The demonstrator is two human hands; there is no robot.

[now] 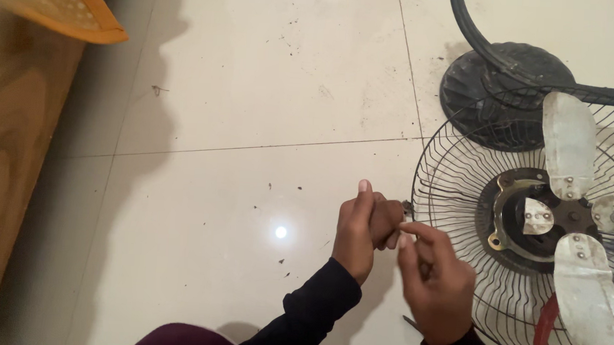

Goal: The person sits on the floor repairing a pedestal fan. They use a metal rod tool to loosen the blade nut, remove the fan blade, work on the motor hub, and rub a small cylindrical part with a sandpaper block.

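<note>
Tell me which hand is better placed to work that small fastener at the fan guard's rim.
Right, probably. The right hand already has its fingertips pinched at the small metal part on the wire fan guard rim. The left hand sits just beside it, fist closed.

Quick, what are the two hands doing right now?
Left hand: closed around a small brown object beside the wire fan guard; what it is cannot be told.
Right hand: fingers pinched at the guard's rim; anything held cannot be told.
</note>
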